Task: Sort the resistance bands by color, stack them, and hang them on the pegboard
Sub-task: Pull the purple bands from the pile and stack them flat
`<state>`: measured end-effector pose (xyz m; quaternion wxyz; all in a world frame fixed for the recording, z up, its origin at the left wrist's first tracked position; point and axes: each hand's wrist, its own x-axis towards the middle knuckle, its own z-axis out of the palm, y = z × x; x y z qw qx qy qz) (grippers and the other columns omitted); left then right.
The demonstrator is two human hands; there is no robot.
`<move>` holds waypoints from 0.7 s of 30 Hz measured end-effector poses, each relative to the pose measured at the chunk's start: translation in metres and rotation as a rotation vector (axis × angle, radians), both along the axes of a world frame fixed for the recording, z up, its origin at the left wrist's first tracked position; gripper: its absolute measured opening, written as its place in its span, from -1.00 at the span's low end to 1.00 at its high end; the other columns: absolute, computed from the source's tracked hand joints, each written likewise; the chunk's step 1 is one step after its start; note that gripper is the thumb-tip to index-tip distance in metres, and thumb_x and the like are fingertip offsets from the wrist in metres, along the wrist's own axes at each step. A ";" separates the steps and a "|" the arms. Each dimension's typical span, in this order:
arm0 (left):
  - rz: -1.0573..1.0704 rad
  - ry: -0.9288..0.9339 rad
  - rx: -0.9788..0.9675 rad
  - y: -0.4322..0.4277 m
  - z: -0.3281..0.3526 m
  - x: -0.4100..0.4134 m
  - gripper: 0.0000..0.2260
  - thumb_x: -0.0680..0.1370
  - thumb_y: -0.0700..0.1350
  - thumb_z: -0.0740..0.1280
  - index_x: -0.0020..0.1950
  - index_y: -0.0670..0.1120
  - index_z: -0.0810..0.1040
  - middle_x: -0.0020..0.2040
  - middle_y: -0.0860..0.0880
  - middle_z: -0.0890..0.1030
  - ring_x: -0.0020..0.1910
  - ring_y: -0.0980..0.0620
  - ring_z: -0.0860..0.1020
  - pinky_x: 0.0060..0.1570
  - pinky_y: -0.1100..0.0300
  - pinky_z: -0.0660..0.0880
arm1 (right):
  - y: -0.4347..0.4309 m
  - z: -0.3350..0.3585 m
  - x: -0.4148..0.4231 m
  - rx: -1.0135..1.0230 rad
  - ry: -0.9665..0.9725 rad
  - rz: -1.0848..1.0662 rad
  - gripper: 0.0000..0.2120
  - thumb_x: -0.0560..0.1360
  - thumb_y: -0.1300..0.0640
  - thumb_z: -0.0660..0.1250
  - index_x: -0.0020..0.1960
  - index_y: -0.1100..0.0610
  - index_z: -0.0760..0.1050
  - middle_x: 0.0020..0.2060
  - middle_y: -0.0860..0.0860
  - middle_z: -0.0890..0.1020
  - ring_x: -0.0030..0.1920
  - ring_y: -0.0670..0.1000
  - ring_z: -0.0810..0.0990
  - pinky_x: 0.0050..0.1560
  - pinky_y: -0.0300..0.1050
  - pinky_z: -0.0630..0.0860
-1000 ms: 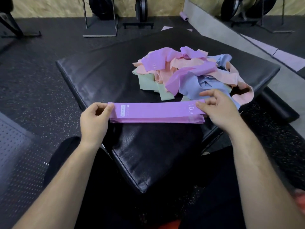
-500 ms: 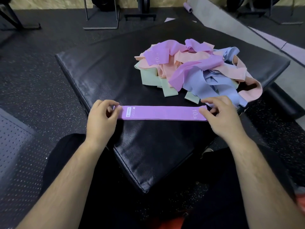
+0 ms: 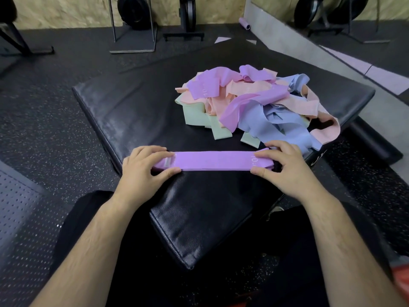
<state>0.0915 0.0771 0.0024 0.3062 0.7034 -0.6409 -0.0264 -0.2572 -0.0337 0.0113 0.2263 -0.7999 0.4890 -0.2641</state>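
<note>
Hands (image 3: 143,168) (image 3: 286,168) have lowered the pinched purple band stack (image 3: 212,161) onto the mat (image 3: 132,111).

bare forearms (image 3: 95,240), black trousers (image 3: 88,209)

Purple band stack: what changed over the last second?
The purple band stack came down from a slight lift to lie flat on the black mat. The left hand and right hand kept hold of its ends, now gripping across its width. The mixed pile of bands behind stayed put.
</note>
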 end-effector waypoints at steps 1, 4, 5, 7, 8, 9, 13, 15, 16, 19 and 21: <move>-0.002 -0.016 -0.005 0.000 0.001 -0.001 -0.52 0.41 0.43 0.34 0.19 0.19 0.65 0.25 0.24 0.54 0.34 0.09 0.38 0.23 0.05 0.19 | 0.000 0.001 0.000 -0.028 0.000 -0.010 -0.63 0.40 -0.13 0.54 0.18 -0.16 0.64 0.24 -0.22 0.44 0.31 -0.21 0.24 0.33 -0.34 0.19; 0.008 -0.058 -0.049 -0.007 0.008 -0.008 -0.54 0.45 0.39 0.29 0.21 0.17 0.62 0.27 0.24 0.52 0.38 0.12 0.37 0.26 0.14 0.11 | -0.002 0.006 0.004 -0.140 -0.023 -0.084 -0.68 0.47 -0.12 0.49 0.20 -0.13 0.64 0.23 -0.22 0.48 0.31 -0.15 0.29 0.30 -0.17 0.32; 0.008 -0.071 -0.072 -0.012 0.011 -0.013 -0.58 0.48 0.35 0.29 0.21 0.16 0.62 0.27 0.24 0.53 0.38 0.12 0.38 0.25 0.17 0.12 | -0.003 0.007 0.006 -0.188 -0.033 -0.108 -0.69 0.49 -0.09 0.48 0.21 -0.09 0.65 0.22 -0.19 0.50 0.31 -0.11 0.32 0.31 -0.17 0.32; -0.020 -0.075 -0.103 -0.028 0.020 -0.025 -0.67 0.53 0.25 0.34 0.21 0.15 0.62 0.27 0.23 0.53 0.35 0.13 0.42 0.21 0.16 0.17 | -0.005 0.009 0.012 -0.259 -0.055 -0.146 -0.70 0.52 -0.04 0.45 0.23 -0.03 0.65 0.20 -0.12 0.54 0.28 -0.04 0.39 0.32 -0.17 0.33; -0.049 -0.078 -0.108 -0.038 0.025 -0.032 -0.71 0.54 0.20 0.38 0.21 0.14 0.62 0.26 0.21 0.54 0.34 0.12 0.43 0.19 0.14 0.19 | -0.007 0.010 0.016 -0.281 -0.066 -0.158 -0.70 0.53 -0.02 0.44 0.24 -0.01 0.64 0.20 -0.10 0.56 0.26 -0.01 0.41 0.32 -0.15 0.35; -0.082 -0.086 -0.107 -0.050 0.030 -0.039 -0.73 0.55 0.14 0.42 0.22 0.12 0.63 0.26 0.18 0.55 0.33 0.09 0.45 0.18 0.13 0.21 | -0.008 0.011 0.020 -0.298 -0.076 -0.164 -0.70 0.53 0.00 0.43 0.25 -0.01 0.64 0.20 -0.09 0.57 0.25 0.00 0.43 0.31 -0.15 0.36; -0.210 -0.112 -0.042 -0.096 0.048 -0.071 -0.78 0.57 0.10 0.41 0.20 0.19 0.62 0.37 0.12 0.48 0.37 0.03 0.42 0.17 0.07 0.27 | -0.016 0.013 0.040 -0.365 -0.080 -0.151 -0.70 0.56 -0.08 0.34 0.24 -0.02 0.64 0.18 -0.09 0.60 0.21 -0.01 0.43 0.33 -0.11 0.39; -0.259 -0.111 0.014 -0.116 0.051 -0.085 -0.77 0.58 0.15 0.38 0.22 0.21 0.61 0.46 0.08 0.41 0.43 0.00 0.35 0.25 0.01 0.29 | -0.019 0.013 0.048 -0.365 -0.078 -0.145 -0.65 0.55 -0.14 0.26 0.24 -0.05 0.63 0.18 -0.09 0.60 0.21 -0.02 0.43 0.30 0.02 0.46; -0.275 -0.109 0.044 -0.124 0.051 -0.091 -0.74 0.57 0.15 0.37 0.24 0.19 0.61 0.49 0.04 0.38 0.45 -0.05 0.33 0.33 -0.04 0.28 | -0.021 0.012 0.050 -0.353 -0.078 -0.143 -0.63 0.55 -0.16 0.24 0.25 -0.06 0.62 0.20 -0.09 0.60 0.23 -0.01 0.43 0.27 0.07 0.48; -0.270 -0.125 0.131 -0.142 0.051 -0.104 -0.63 0.58 0.12 0.35 0.38 0.11 0.54 0.53 -0.01 0.33 0.48 -0.13 0.27 0.43 -0.11 0.24 | -0.024 0.012 0.054 -0.314 -0.059 -0.132 -0.60 0.56 -0.19 0.18 0.29 -0.11 0.60 0.25 -0.12 0.57 0.28 0.00 0.44 0.31 0.10 0.45; -0.239 -0.140 0.185 -0.148 0.052 -0.108 -0.56 0.61 0.07 0.34 0.48 0.04 0.44 0.52 0.01 0.34 0.49 -0.09 0.26 0.43 -0.04 0.22 | -0.026 0.012 0.055 -0.303 -0.041 -0.124 -0.59 0.56 -0.20 0.16 0.30 -0.13 0.59 0.27 -0.14 0.55 0.30 -0.01 0.43 0.35 0.07 0.42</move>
